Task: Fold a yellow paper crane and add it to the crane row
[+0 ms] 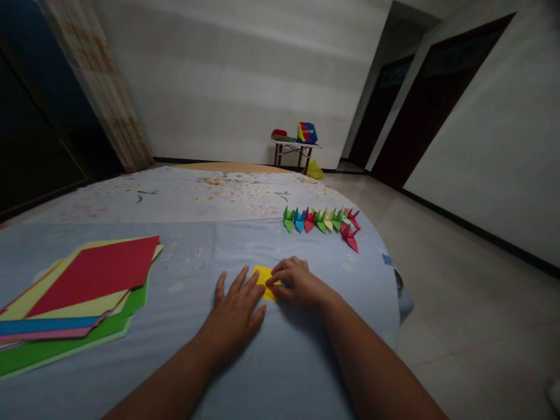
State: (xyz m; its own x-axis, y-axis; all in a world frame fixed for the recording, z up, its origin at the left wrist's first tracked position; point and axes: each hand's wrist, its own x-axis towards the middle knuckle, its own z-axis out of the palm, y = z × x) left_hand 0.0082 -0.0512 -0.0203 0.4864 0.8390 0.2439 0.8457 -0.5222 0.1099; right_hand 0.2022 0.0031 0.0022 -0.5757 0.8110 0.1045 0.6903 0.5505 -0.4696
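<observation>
- Left hand [236, 312] lies flat, fingers spread, tips pressing the yellow paper [263, 279], just below frame centre.
- Right hand [297, 284] is curled, fingertips pinching that paper's right edge.

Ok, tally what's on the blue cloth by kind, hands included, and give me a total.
Hands: 2, the left hand and the right hand
Yellow paper under the fingertips: 1
Stack of coloured sheets: 1
Row of folded paper figures: 1
Total: 5
</observation>
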